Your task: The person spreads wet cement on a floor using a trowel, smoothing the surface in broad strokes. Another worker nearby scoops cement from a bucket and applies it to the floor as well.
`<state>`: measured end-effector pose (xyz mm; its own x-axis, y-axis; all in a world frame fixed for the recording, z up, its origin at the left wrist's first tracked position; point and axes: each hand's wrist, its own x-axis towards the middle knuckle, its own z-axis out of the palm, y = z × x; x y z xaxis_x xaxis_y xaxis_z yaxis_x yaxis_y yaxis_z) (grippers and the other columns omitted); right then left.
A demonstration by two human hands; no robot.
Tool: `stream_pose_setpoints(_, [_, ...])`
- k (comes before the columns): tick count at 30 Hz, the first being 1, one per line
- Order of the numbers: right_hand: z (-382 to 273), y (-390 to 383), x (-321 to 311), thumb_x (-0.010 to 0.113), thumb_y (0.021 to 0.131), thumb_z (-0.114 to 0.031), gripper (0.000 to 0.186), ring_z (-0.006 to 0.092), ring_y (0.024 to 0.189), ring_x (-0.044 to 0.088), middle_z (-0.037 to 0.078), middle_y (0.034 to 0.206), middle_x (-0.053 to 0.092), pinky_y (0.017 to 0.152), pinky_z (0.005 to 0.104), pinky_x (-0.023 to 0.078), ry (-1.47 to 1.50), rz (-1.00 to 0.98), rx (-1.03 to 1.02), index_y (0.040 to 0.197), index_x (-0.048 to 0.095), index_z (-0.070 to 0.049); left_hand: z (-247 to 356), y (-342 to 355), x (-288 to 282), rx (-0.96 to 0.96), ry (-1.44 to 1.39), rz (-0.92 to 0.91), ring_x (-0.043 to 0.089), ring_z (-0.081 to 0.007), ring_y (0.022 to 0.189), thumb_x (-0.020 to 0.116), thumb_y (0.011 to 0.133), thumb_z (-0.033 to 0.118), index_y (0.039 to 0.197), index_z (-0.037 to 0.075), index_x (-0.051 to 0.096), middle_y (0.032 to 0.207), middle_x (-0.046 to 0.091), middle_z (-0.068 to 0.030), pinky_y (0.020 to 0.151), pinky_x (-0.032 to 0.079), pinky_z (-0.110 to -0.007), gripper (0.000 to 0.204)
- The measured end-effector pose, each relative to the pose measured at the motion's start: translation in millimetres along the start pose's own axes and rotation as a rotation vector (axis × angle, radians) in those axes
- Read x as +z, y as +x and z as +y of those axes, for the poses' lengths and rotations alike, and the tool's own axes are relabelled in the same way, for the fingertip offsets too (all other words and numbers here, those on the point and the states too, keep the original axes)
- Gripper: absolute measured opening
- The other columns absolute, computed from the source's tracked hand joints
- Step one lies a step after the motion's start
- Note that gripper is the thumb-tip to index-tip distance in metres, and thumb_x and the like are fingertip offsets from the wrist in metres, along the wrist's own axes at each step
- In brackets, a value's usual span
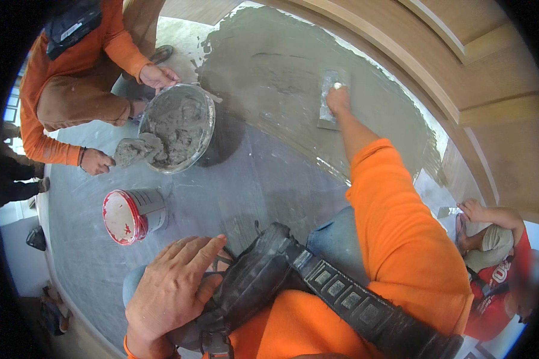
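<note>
My right hand [338,97] grips the handle of a flat rectangular trowel [328,119], which lies on grey wet mortar [263,72] spread over the floor. My left hand [176,278] is open, fingers loosely extended, resting by my left knee and a black pouch on a strap [254,263]. At upper left, a co-worker in orange [66,96] holds the rim of a bucket of grey mortar [179,125] with one hand and a mortar-loaded trowel [132,152] with the other.
A white bucket with red rim [135,215] stands on the grey floor. Wooden panels [479,78] line the upper right. Another co-worker in red [500,281] crouches at the lower right. A person in dark trousers [24,185] is at the far left.
</note>
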<state>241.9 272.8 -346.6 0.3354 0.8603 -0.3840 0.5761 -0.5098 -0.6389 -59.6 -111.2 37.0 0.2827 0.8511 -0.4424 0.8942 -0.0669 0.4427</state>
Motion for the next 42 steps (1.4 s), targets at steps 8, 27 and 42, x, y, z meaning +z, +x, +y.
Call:
stream_pose_setpoints(8, [79,36,-56,0.055,0.104,-0.042,0.056,0.033,0.079,0.076,0.022,0.113,0.072,0.059,0.0444,0.062,0.076,0.075,0.119,0.135,0.053,0.006,0,-3,-3,0.021,0.018,0.025,0.063,-0.0354,0.124,0.077,0.084,0.012,0.143,0.004,0.058,0.129,0.068,-0.0158,0.107,0.05,-0.045,0.063])
stream_pose_setpoints(27, [85,63,-90,0.049,0.106,-0.056,0.066,0.0355,0.079,0.072,0.021,0.097,0.073,0.061,0.0466,0.057,-0.022,-0.081,-0.041,0.117,0.069,0.006,5,25,2,-0.087,-0.019,-0.052,0.061,-0.043,0.123,0.074,0.083,0.017,0.142,0.004,0.058,0.131,0.066,-0.0219,0.106,0.048,-0.049,0.063])
stream_pose_setpoints(42, [72,-18,-36,0.049,0.107,-0.051,0.059,0.0486,0.117,0.066,0.033,0.122,0.069,0.101,0.0515,0.05,-0.46,-0.222,-0.465,0.126,0.067,0.002,8,36,10,-0.022,0.031,-0.026,0.064,-0.0358,0.123,0.075,0.084,0.013,0.141,0.003,0.059,0.129,0.069,-0.0155,0.107,0.05,-0.046,0.06])
